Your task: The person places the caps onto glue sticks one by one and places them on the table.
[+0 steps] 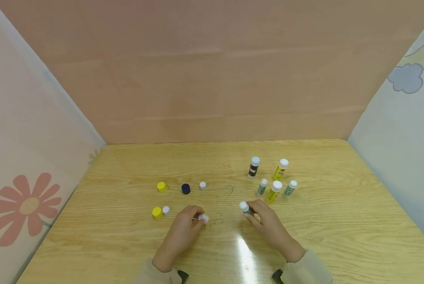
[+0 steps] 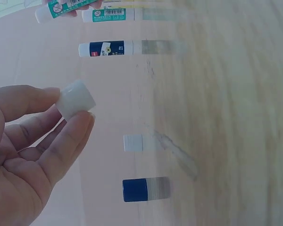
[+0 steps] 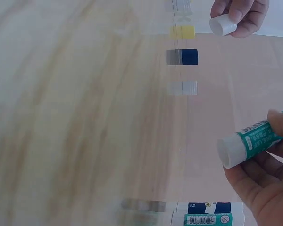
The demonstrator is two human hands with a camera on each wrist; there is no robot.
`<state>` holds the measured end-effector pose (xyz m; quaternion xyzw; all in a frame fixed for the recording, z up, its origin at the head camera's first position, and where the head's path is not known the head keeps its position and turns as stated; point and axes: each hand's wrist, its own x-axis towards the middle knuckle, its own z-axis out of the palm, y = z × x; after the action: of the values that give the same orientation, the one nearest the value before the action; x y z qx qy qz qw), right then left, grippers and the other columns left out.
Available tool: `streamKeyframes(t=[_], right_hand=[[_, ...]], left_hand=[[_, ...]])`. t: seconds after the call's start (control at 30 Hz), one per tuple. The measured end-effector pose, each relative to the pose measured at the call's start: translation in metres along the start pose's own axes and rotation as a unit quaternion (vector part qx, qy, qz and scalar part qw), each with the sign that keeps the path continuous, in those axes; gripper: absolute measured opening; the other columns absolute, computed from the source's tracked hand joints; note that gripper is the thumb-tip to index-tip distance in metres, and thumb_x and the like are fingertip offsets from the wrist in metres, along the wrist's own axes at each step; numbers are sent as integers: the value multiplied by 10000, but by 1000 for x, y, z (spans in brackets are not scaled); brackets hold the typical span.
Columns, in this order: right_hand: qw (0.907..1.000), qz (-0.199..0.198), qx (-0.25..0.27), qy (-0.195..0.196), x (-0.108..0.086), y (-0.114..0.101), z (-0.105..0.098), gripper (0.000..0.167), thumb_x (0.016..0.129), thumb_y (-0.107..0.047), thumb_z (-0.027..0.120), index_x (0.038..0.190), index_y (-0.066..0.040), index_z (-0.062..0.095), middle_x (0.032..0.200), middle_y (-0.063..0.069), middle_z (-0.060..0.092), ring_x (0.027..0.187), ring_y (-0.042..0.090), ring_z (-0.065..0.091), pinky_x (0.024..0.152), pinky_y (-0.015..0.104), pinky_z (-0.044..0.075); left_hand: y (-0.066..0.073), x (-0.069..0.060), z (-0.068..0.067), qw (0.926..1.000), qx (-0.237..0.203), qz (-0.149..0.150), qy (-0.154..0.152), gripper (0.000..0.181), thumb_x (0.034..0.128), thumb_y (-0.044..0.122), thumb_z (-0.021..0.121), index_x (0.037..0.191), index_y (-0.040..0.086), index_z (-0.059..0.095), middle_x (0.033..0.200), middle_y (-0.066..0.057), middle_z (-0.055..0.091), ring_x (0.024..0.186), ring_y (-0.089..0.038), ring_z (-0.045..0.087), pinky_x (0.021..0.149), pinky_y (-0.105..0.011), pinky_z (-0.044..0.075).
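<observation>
In the head view my left hand pinches a small white cap between thumb and fingers, just above the table. The left wrist view shows this cap apart from any tube. My right hand grips a glue stick with a green label, tilted, its white end towards the left hand. In the right wrist view the green label of that glue stick shows between thumb and fingers. A gap of table separates the two hands.
Beyond the right hand stand several glue sticks: a dark-labelled one, yellow ones and green ones. Left of centre lie yellow caps, a dark blue cap and white caps. Walls border the wooden table.
</observation>
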<state>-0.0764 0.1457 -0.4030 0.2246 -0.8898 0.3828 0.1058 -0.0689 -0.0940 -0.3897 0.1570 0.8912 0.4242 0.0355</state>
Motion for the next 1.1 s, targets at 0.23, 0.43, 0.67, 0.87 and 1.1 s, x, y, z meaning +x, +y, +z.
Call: streamKeyframes(t=[0.23, 0.43, 0.67, 0.87, 1.1], right_hand=[[10000, 23, 53, -2, -1, -3, 0, 182, 776, -41, 621, 952, -34, 578, 836, -104, 477, 741, 47, 439, 623, 241, 449], [9997, 243, -4, -88, -1, -7, 0, 215, 773, -38, 624, 979, -2, 572, 846, -76, 491, 743, 57, 457, 638, 210, 445], [9993, 369, -23, -105, -1, -8, 1, 241, 778, -53, 622, 997, 29, 564, 843, -56, 504, 744, 69, 482, 644, 205, 453], [9992, 391, 30, -97, -2, -9, 1, 245, 773, -58, 627, 994, 27, 568, 833, -54, 508, 733, 65, 475, 628, 198, 450], [9999, 75, -57, -140, -3, -9, 1, 243, 764, -50, 634, 987, 24, 572, 859, -28, 516, 725, 60, 464, 601, 189, 444]], left_hand=[[2, -2, 1, 9995, -309, -17, -25, 137, 823, 58, 575, 941, -6, 552, 908, -49, 530, 857, -197, 538, 684, -201, 474], [1, -3, 2, 9989, -459, 4, -75, 118, 826, 65, 573, 928, 12, 549, 911, -41, 521, 874, -202, 532, 696, -202, 472], [0, -4, 5, 9975, -688, 35, -170, 123, 833, 69, 564, 939, 12, 543, 933, -29, 498, 906, -199, 517, 722, -186, 462], [0, -4, 7, 9970, -769, 77, -94, 124, 829, 64, 568, 937, 8, 550, 934, -30, 502, 894, -190, 518, 715, -170, 460], [2, -5, 8, 9970, -764, 46, -59, 129, 819, 39, 573, 942, 6, 554, 930, -23, 506, 905, -191, 523, 725, -166, 456]])
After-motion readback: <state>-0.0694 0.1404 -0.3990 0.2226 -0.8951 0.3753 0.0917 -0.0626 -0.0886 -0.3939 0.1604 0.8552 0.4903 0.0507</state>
